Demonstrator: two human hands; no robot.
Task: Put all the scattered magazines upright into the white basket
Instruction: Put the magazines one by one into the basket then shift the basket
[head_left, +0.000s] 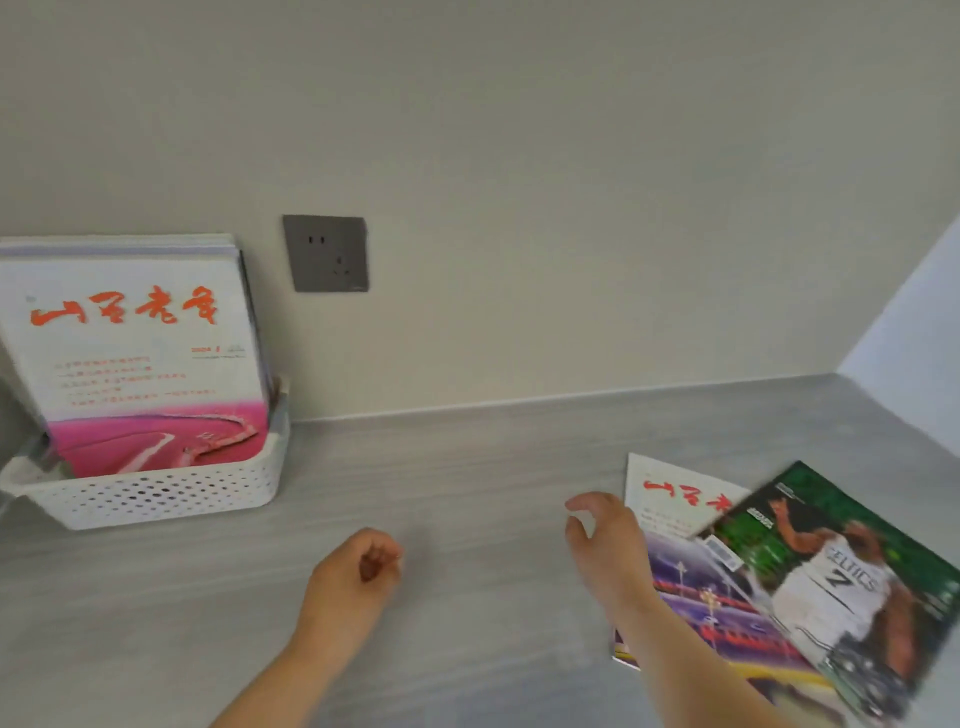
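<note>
Countertop (467, 483), grey, wood-grained, runs along a plain wall bearing one dark socket plate (325, 253). White basket (156, 493), perforated, stands at the far left against the wall and already holds several magazines upright, a white-and-pink cover (140, 364) foremost; the stack leans back, and a hasty insertion would likely tip it or skid the light basket. Two magazines lie flat at the right: a white-and-purple issue (675, 525) underneath, a green basketball issue (841, 587) overlapping it askew. Pulling the lower one first would probably drag or spill the upper over the near edge. Right hand (605, 540), fingers spread and curled, holds nothing, hovering just beside the lower magazine's left edge. Left hand (358, 571), loosely clenched and holding nothing, hangs over bare counter. Glossy covers may slip from a one-handed pinch.
</note>
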